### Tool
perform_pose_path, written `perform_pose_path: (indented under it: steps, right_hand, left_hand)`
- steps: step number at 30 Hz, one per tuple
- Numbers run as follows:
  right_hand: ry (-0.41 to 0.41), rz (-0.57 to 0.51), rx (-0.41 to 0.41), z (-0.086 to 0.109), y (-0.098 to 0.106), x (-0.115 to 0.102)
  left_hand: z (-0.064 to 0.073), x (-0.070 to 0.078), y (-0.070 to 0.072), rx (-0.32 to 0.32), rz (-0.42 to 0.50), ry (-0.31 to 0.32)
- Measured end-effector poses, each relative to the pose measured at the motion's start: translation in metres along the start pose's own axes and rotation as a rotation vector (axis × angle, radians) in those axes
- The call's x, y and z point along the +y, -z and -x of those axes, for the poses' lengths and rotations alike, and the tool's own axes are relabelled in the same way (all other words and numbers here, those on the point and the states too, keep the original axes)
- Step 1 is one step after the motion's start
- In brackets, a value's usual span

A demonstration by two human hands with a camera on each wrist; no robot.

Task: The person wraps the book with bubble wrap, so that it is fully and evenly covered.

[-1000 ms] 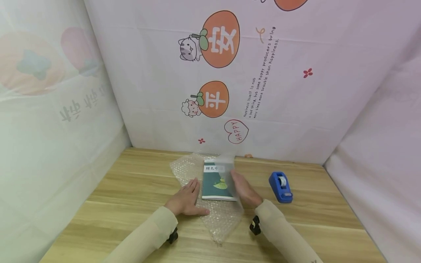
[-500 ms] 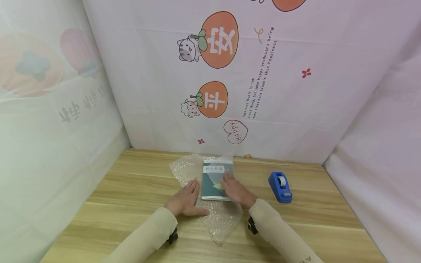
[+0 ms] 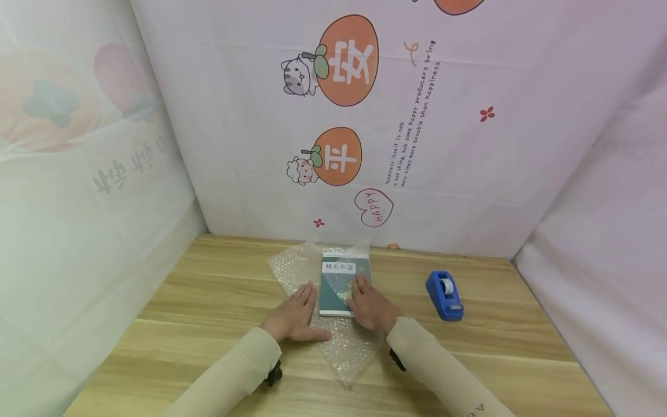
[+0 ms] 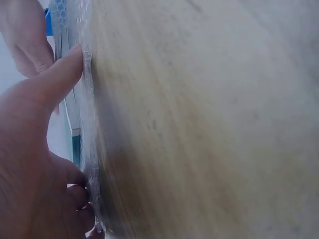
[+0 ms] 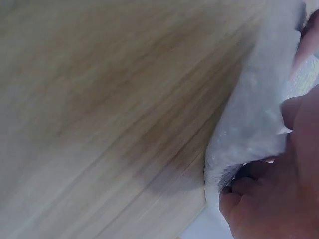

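A green book [image 3: 333,292] with a white title label lies on a sheet of bubble wrap [image 3: 350,356], and the wrap's right side is folded over part of its cover. Fingers extended, my left hand [image 3: 294,317] rests on the wrap along the book's left edge, its thumb out toward the front. My right hand [image 3: 372,304] presses the folded flap onto the book's right half. In the right wrist view the flap's bubble wrap [image 5: 254,104] curves up from the table beside that hand. The left wrist view shows the left thumb touching the wrap's edge.
A blue tape dispenser [image 3: 444,296] with a roll in it stands on the wooden table [image 3: 208,295] to the right of the wrap. A printed white cloth [image 3: 250,145] hangs behind the table, and more cloth encloses both sides.
My right hand has moved left over the book, bringing the wrap's right flap down onto the cover. The left hand has stayed in place.
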State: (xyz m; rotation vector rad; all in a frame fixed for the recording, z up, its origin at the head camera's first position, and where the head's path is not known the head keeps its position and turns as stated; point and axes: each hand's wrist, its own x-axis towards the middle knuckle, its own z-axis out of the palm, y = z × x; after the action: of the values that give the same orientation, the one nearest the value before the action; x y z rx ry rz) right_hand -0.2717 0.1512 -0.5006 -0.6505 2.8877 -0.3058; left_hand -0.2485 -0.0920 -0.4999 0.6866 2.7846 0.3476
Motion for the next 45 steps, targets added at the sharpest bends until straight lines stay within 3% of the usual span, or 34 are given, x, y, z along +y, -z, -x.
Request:
perform_pose_path:
  steps: [4, 7, 15, 19, 23, 32, 45]
  right_hand:
    - [0.004, 0.091, 0.010, 0.000, -0.003, 0.000]
    - [0.006, 0.128, 0.014, -0.001, -0.004, 0.001]
    - [0.008, 0.120, 0.008, 0.001, -0.001, 0.001]
    - [-0.002, 0.126, -0.009, 0.001, 0.000, 0.001]
    - [-0.015, 0.135, -0.028, 0.000, -0.001, 0.001]
    - [-0.024, 0.124, -0.043, 0.000, -0.002, -0.001]
    - [-0.025, 0.116, -0.041, -0.006, -0.015, 0.007]
  left_hand:
    - [-0.002, -0.001, 0.001, 0.007, -0.004, -0.022]
    - [0.000, 0.002, 0.010, -0.017, -0.012, -0.028]
    - [-0.010, -0.002, 0.035, -0.100, 0.042, -0.001]
    - [-0.020, -0.003, 0.048, -0.091, 0.014, 0.000]
    - [-0.031, -0.002, 0.056, -0.056, -0.009, -0.058]
    - [-0.048, -0.008, 0.048, 0.026, -0.114, -0.176]
    - [-0.064, -0.022, 0.028, -0.004, -0.128, -0.278]
